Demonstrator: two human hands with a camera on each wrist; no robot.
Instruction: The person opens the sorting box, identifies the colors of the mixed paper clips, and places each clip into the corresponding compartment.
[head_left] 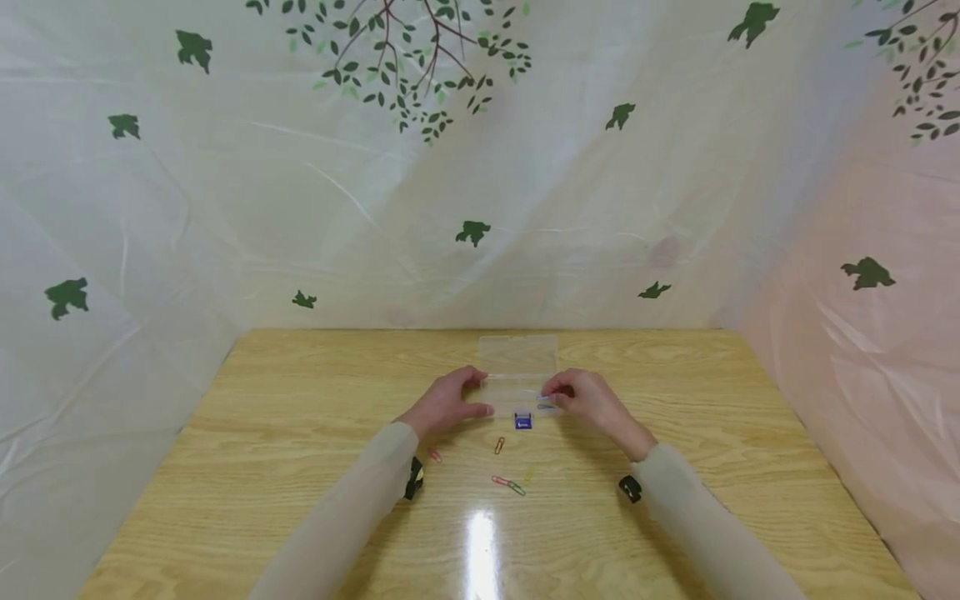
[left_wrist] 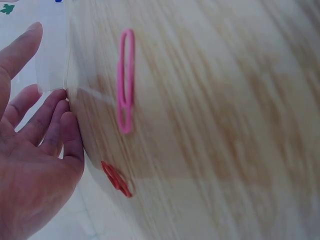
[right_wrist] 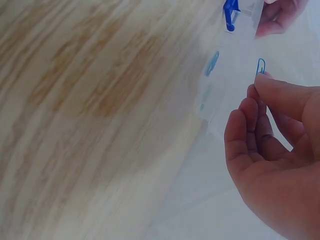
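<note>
Resting on the light wooden table (head_left: 300,433), my left hand (head_left: 444,403) lies with relaxed fingers touching the left edge of the clear plastic box (head_left: 517,371) and grips nothing. Nearer me lie loose wire paper clips — a pink one (left_wrist: 125,80), a red one (left_wrist: 116,178), an orange one (head_left: 499,445). A blue binder clip (head_left: 523,422) sits at the box's near edge. My right hand (head_left: 588,398) pinches a small blue paper clip (right_wrist: 260,66) at the box's right side.

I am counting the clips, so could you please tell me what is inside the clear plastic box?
Through the clear plastic box, two pale blue paper clips show. The right hand pinches another blue paper clip over it. The rest is too blurred or covered by fingers to tell.
</note>
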